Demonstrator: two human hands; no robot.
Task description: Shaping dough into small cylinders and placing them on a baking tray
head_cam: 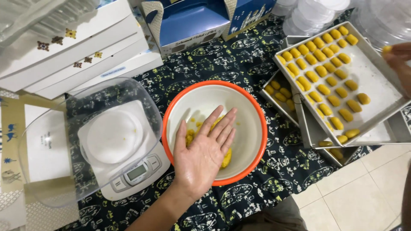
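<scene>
1. We see our left hand [205, 149] laid flat in the orange-rimmed white bowl [257, 115], fingers stretched out and slightly spread, gripping nothing, palm down on the yellow dough [225, 159] at the bowl's bottom
2. Our right hand [400, 57] is at the frame's right edge, over the upper baking tray [376, 85]; thumb and fingertips pinch one small yellow dough piece [387, 48], the other fingers lost past the edge
3. We judge that pressing and gathering the dough goes best with the palm kept low and the loose crumbs near the fingers swept into the main lump, the bowl held steady on the patterned cloth [239, 55]
4. The pinched piece, we judge, belongs in line with the rows, close beside its neighbours without touching them
5. Counts: one bowl; one kitchen scale [128, 171] with a clear dish [51, 128] on it, left of the bowl; at least three stacked trays; roughly forty shaped pieces on the top tray, in diagonal rows, with about five more showing on the tray beneath
6. Behind lie four flat white boxes [77, 47], two blue carry boxes [192, 21] and a stack of clear round lids [312, 13]
</scene>
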